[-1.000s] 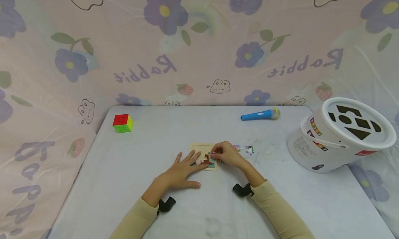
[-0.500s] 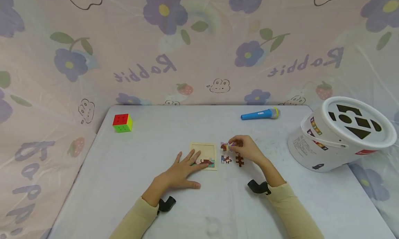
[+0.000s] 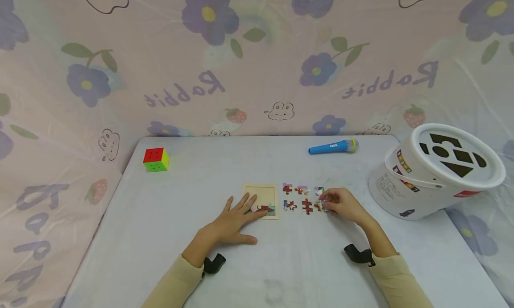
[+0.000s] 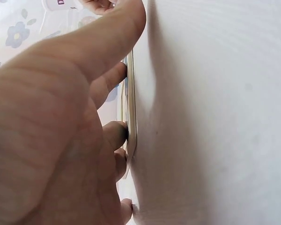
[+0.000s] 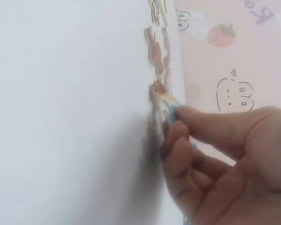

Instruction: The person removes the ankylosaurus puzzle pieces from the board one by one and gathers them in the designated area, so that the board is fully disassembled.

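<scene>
A shallow wooden puzzle frame (image 3: 261,187) lies mid-table, with joined pieces (image 3: 266,209) along its bottom edge. My left hand (image 3: 233,223) rests over the frame's left side, fingers spread; in the left wrist view its fingertips touch the frame's edge (image 4: 132,103). To the right of the frame, loose puzzle pieces lie in two rows, among them a brown one (image 3: 307,206). My right hand (image 3: 345,205) pinches a colourful piece (image 3: 319,206) between thumb and finger at the right end of the lower row; the right wrist view shows this pinched piece (image 5: 165,99) by the fingertips.
A red, green and yellow cube (image 3: 156,160) sits at the back left. The blue toy microphone (image 3: 331,147) lies at the back right. At the right edge stands a white bucket (image 3: 405,187) whose lid has shaped holes.
My right hand has moved from the frame rightwards, past the upper row, to the right end of the lower row, uncovering several pieces. My left hand has stayed on the frame.
</scene>
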{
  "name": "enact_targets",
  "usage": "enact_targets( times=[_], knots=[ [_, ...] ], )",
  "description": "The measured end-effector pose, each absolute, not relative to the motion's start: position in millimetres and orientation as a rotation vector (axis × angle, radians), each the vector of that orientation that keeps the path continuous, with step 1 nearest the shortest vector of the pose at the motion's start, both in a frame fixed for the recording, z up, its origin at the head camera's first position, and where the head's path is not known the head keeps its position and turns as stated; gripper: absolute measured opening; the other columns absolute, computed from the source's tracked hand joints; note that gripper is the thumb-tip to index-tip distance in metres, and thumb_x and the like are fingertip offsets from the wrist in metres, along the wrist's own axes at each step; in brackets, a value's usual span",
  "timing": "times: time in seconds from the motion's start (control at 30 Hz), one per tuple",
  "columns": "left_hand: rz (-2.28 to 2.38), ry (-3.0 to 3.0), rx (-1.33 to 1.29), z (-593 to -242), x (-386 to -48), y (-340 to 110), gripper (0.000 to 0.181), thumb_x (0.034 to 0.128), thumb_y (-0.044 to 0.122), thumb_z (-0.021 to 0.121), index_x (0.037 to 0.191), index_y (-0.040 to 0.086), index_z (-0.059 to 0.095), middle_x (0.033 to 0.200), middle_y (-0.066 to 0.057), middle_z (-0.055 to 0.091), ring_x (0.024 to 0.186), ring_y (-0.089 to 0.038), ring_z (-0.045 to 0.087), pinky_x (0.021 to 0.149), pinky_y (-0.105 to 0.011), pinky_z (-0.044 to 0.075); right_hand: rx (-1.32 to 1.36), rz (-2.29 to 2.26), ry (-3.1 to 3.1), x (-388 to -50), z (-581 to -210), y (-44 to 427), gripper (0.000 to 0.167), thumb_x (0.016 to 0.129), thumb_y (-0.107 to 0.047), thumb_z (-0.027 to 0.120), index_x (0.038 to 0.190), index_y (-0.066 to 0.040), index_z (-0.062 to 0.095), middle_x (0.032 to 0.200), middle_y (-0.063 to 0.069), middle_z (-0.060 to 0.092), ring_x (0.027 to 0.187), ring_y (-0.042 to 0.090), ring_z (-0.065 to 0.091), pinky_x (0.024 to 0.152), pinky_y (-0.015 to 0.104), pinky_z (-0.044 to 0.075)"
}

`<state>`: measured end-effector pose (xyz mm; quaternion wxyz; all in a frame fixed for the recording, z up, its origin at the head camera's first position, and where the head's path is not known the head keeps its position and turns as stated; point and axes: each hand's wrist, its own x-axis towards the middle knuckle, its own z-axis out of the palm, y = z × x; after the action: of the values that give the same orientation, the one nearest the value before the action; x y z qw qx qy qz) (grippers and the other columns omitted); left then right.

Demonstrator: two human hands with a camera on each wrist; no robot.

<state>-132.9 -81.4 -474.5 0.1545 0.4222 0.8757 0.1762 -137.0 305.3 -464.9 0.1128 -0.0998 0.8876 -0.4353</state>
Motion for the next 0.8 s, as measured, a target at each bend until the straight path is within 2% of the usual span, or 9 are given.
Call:
enact_targets(
  times=[0.1,0.23,0.37,0.47,0.57,0.63,0.8],
  knots=[
    [0.503,2.513,1.205,-473.8,-132.2,-82.0,0.080,0.0901,0.056,0.066,0.157,0.025,0.035,0.166,-0.017,0.005,0.151,-0.038,-0.001,0.113,-0.069,0.000,-0.274,-1.261,2.645,-135.6,-467.8,304.2,0.012,0.090,0.007,0.064,0.101,0.007,0.068,0.076,0.007,0.060,0.058,0.014,0.056,0.052,0.027,0.049],
    [0.509,2.519,1.201,-473.2,-132.0,-82.1,0.081,0.0902,0.055,0.066,0.158,0.025,0.033,0.166,-0.018,0.006,0.151,-0.039,0.000,0.113,-0.069,0.000,-0.285,-1.160,2.774,-135.2,-470.4,299.3,0.010,0.085,0.005,0.071,0.095,0.003,0.070,0.080,0.006,0.061,0.068,0.015,0.055,0.060,0.029,0.049],
    [0.572,2.515,1.160,-472.9,-133.4,-82.4,0.081,0.0911,0.053,0.066,0.158,0.026,0.030,0.166,-0.014,0.009,0.152,-0.035,0.002,0.114,-0.067,-0.001,-0.265,-0.998,2.887,-134.2,-467.9,293.4,0.013,0.081,-0.003,0.079,0.090,-0.003,0.069,0.086,0.007,0.059,0.079,0.020,0.053,0.069,0.035,0.044],
    [0.673,2.557,1.116,-473.9,-137.5,-83.8,0.070,0.0922,0.047,0.068,0.153,0.023,0.042,0.165,-0.011,0.019,0.152,-0.030,0.012,0.116,-0.064,0.006,-0.234,-0.875,2.943,-133.1,-461.0,286.7,0.017,0.079,-0.006,0.082,0.087,-0.006,0.067,0.088,0.008,0.055,0.081,0.023,0.053,0.068,0.038,0.043],
    [0.770,2.661,1.074,-478.0,-144.4,-87.5,0.049,0.0931,0.036,0.071,0.138,0.018,0.060,0.160,-0.011,0.033,0.149,-0.029,0.024,0.115,-0.060,0.018,-0.237,-0.823,2.977,-134.1,-452.6,274.2,0.016,0.080,-0.008,0.080,0.088,-0.005,0.067,0.089,0.010,0.055,0.080,0.024,0.054,0.065,0.038,0.044],
    [0.813,2.732,1.038,-481.5,-148.9,-91.2,0.038,0.0927,0.029,0.073,0.128,0.016,0.066,0.156,-0.012,0.039,0.147,-0.030,0.029,0.114,-0.059,0.022,-0.272,-0.871,2.963,-136.7,-447.9,262.0,0.014,0.083,-0.007,0.078,0.091,-0.003,0.068,0.089,0.010,0.057,0.078,0.023,0.055,0.064,0.036,0.045],
    [0.838,2.771,0.956,-488.4,-156.0,-100.5,0.045,0.0922,0.027,0.073,0.134,0.015,0.061,0.158,-0.015,0.034,0.150,-0.032,0.021,0.116,-0.061,0.013,-0.456,-1.114,2.773,-147.5,-442.1,223.3,0.011,0.089,-0.005,0.072,0.097,0.002,0.068,0.086,0.006,0.063,0.076,0.018,0.058,0.062,0.028,0.049]
  ],
)
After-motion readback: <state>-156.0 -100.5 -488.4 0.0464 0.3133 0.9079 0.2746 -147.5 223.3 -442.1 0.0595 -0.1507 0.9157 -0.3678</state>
